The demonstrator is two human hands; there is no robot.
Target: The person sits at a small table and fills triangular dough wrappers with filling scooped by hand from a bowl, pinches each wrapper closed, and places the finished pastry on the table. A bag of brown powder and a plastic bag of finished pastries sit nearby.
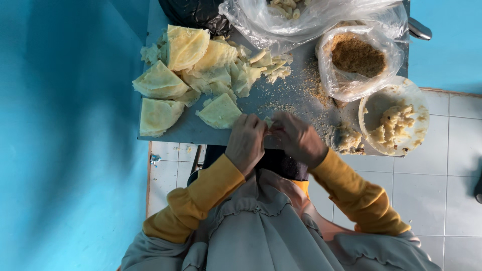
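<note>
Two hands pinch a small pale piece of dough at the near edge of a crumb-strewn grey metal table.

The grey metal table (296,95) stands against a bright blue wall (65,135) over a white tiled floor (452,170). A heap of pale yellow folded flatbread wedges (201,70) covers its left half, the nearest wedge just beside the left hand. At the far edge, a clear plastic bag (311,20) holds pale lumps; beside it, a smaller clear bag (359,57) holds brown crumbs. A round white bowl (396,118) with yellowish mash sits at the right corner, a clump of mash on the table next to it. The left hand (246,143) and right hand (296,138), in mustard-yellow sleeves, meet fingertip to fingertip, both closed narrowly on the small pale piece of dough (269,122).
</note>
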